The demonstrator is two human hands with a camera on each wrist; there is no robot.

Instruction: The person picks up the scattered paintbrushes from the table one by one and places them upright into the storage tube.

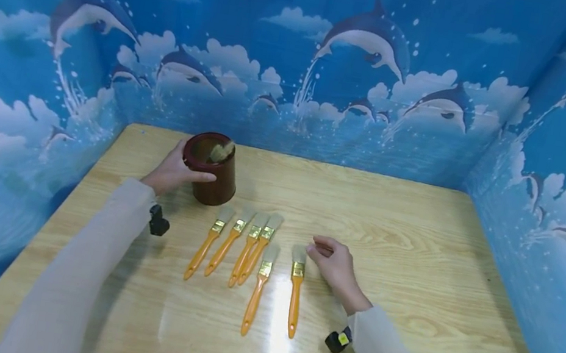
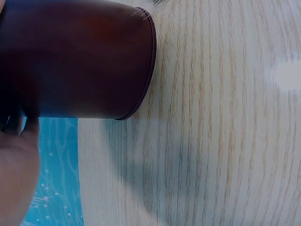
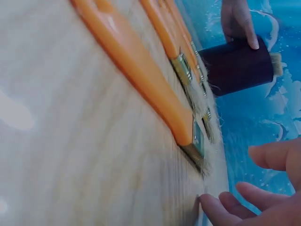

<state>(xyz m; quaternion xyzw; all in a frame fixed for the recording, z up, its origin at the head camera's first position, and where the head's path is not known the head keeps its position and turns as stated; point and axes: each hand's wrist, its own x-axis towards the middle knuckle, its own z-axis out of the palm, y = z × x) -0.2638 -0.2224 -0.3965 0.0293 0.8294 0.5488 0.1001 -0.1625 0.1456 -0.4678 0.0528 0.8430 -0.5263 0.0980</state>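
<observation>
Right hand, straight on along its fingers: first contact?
Probably the rightmost brush, whose bristles lie just ahead of the right hand; hand height is unclear, so it might pass over.

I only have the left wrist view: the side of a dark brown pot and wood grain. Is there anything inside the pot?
Observer: Yes, the head view shows pale bristles at the mouth of the brown pot.
Operator: Good. How many brushes lie out on the table?
Observer: Six orange-handled paintbrushes lie on the wooden table.
Operator: And where is the right grip?
Observer: The right grip is just right of the bristle end of the rightmost paintbrush, with nothing held.
</observation>
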